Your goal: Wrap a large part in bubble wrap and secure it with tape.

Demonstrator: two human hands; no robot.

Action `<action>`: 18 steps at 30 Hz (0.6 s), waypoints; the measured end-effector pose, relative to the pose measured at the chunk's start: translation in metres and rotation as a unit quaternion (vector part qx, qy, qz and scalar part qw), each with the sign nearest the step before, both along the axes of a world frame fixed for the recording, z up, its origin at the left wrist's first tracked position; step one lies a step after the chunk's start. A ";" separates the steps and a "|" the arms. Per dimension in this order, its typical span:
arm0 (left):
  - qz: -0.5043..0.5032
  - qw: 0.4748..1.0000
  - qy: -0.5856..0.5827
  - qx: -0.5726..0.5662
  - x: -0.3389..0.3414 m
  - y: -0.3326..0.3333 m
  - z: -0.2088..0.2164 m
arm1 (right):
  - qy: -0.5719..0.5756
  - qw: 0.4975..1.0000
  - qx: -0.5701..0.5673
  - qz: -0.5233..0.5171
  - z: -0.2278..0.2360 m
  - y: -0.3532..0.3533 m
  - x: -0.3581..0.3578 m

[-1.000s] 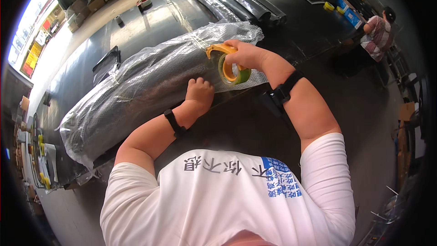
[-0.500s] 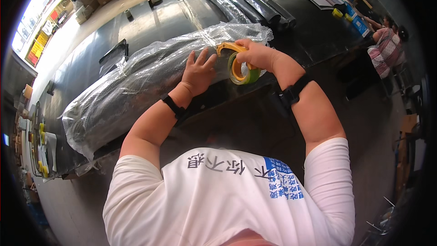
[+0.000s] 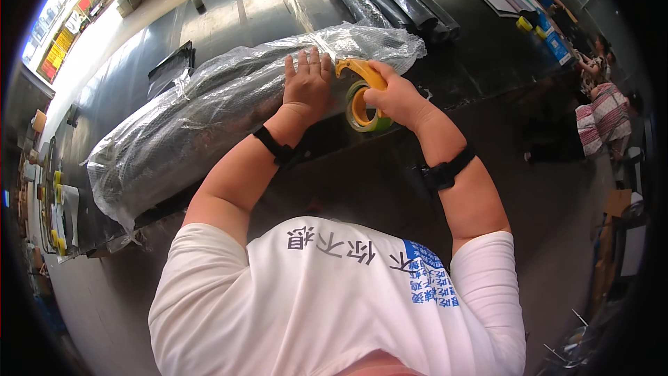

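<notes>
1. Long wrapped bundle (image 3: 229, 108) lying across the dark worktop (image 3: 487, 63), upper centre of frame.
2. Left hand (image 3: 306, 83) pressed flat on the wrap, fingers spread.
3. Right hand (image 3: 396, 97), grip closed around a tape dispenser (image 3: 362, 101) at the bundle's right end.
4. Wrap looks already on; taping seemingly underway, left stretch apparently untaped.

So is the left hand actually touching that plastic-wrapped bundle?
Touching. The head view shows the left hand lying flat, fingers spread, on the plastic-wrapped bundle, with no gap beneath the palm.
</notes>
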State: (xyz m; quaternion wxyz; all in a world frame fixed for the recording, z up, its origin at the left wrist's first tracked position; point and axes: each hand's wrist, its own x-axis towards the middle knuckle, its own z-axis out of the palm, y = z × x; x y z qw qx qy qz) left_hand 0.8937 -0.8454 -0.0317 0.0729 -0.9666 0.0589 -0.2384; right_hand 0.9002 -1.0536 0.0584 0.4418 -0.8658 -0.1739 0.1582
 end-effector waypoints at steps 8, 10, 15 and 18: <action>-0.004 0.998 0.046 -0.049 -0.005 0.002 0.010 | -0.116 0.991 -0.069 0.013 -0.060 -0.060 -0.116; -0.004 0.997 0.059 -0.047 -0.008 -0.001 0.014 | -0.100 0.992 -0.075 0.008 -0.093 -0.073 -0.139; 0.016 0.992 0.123 -0.037 -0.009 -0.007 0.028 | -0.101 0.983 -0.149 0.022 -0.113 -0.053 -0.111; 0.038 0.985 0.161 -0.050 -0.005 -0.010 0.031 | -0.060 0.978 -0.194 0.045 -0.101 -0.029 -0.078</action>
